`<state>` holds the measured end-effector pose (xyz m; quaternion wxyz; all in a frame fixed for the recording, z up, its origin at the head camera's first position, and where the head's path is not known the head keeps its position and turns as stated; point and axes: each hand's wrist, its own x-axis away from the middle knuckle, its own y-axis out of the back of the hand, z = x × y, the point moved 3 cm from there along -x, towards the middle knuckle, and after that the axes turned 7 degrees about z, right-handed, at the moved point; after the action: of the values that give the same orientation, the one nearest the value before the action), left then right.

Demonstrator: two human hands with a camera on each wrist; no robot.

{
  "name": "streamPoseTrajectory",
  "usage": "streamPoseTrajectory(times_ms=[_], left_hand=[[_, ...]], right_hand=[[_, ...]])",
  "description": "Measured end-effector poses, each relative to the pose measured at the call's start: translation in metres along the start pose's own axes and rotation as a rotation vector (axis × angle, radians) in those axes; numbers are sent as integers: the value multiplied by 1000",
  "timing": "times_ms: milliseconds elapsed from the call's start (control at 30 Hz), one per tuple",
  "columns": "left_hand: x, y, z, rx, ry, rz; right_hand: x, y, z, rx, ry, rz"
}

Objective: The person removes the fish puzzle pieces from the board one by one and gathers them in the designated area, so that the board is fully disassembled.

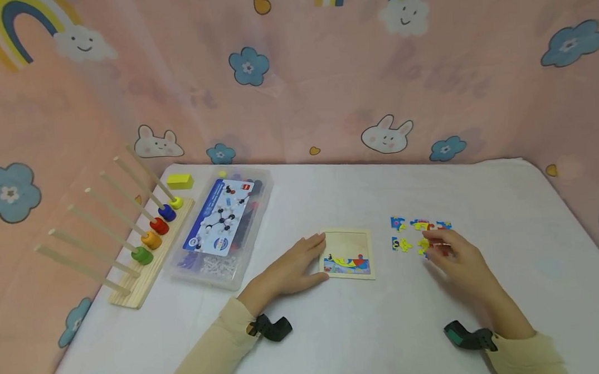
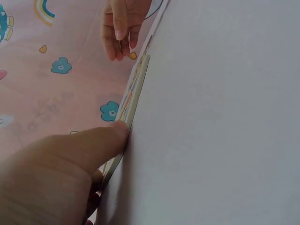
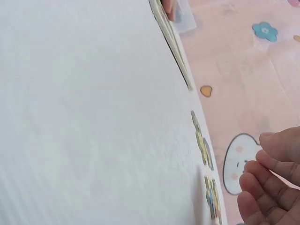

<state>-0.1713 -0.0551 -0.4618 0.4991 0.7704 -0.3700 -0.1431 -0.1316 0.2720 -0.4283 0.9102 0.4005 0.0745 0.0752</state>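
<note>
A wooden jigsaw puzzle tray point(image 1: 346, 238) lies on the white table in the head view, its lower part filled with colourful pieces and its upper part bare wood. My left hand point(image 1: 297, 267) rests against the tray's left side, fingers near the upper corner, thumb near the lower one. The left wrist view shows that thumb point(image 2: 105, 143) touching the tray's edge. To the right lie several loose blue, yellow and red puzzle pieces point(image 1: 401, 244). Over the rightmost ones hovers my right hand point(image 1: 460, 261), fingers loosely bent and partly hiding them. No piece shows between its fingers in the right wrist view.
At the left stands a wooden peg rack point(image 1: 149, 269) with coloured beads on several tall pegs. Beside it are a clear plastic box point(image 1: 258, 222) of molecular model parts and a yellow block point(image 1: 180, 181). A pink patterned cloth point(image 1: 295, 87) hangs behind the table.
</note>
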Motion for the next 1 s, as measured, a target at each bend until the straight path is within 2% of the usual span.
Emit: streamPoseTrajectory(times_ms=[200, 433, 700, 867, 1000], left_hand=[[7, -4, 1, -6, -31, -79], [8, -2, 3, 35, -42, -109], [9, 0, 3, 63, -54, -118], [9, 0, 3, 77, -70, -135], [8, 0, 3, 81, -76, -142]], right_hand=[[-9, -26, 21, -35, 9, 122], [-21, -58, 53, -124, 92, 224], [-37, -85, 82, -184, 170, 289], [-44, -99, 94, -183, 168, 318], [-48, -109, 98, -147, 155, 307]])
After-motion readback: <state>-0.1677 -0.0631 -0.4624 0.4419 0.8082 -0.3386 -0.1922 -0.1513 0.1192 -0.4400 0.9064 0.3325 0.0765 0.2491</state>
